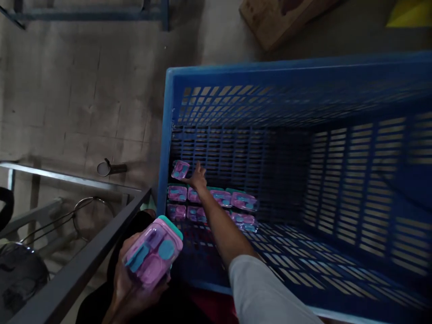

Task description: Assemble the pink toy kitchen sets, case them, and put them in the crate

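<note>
In the head view my left hand [133, 279] grips a pink and teal plastic package [155, 252] from below, in front of the crate. The package has a clear front with rounded pink and blue shapes inside, and a teal edge. My right hand [198, 177] reaches down into a blue plastic crate [168, 135]. Its fingers are spread, with the thumb close beside a single package [180, 169] in the crate's near-left area; whether they touch is unclear. Just below, similar packages [177, 193] lie in two rows on the crate floor, partly covered by my right forearm.
A grey metal frame [81, 252] runs along the left, beside a metal ring [93, 218]. On the tiled floor lies a short metal tube [113, 168]. A cardboard piece [283, 22] and something yellow [410, 13] are beyond the crate. Another metal frame [87, 14] stands at top left.
</note>
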